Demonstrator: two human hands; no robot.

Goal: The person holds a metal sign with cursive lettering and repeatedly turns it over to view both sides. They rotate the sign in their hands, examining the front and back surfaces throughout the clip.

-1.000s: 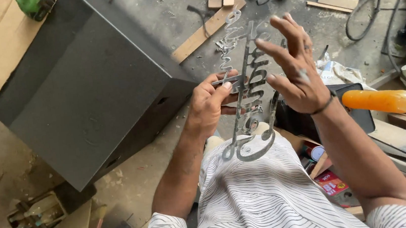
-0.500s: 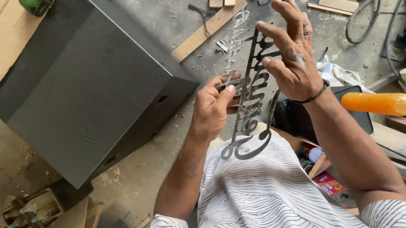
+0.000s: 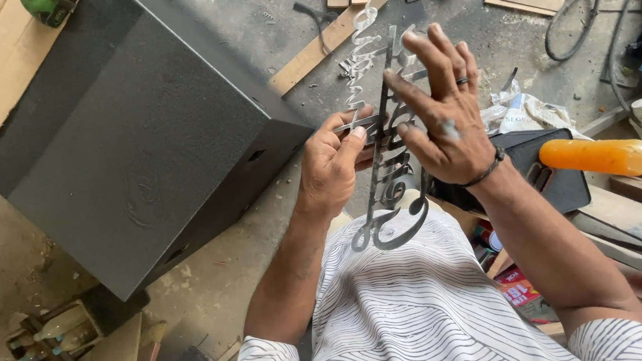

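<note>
Left hand (image 3: 331, 168) pinches a thin metal strip (image 3: 353, 125) against the cut-metal script sign (image 3: 389, 190). Right hand (image 3: 441, 126), fingers spread, presses flat on the sign's far side. Black speaker box (image 3: 136, 135) lies left of the left hand.
</note>
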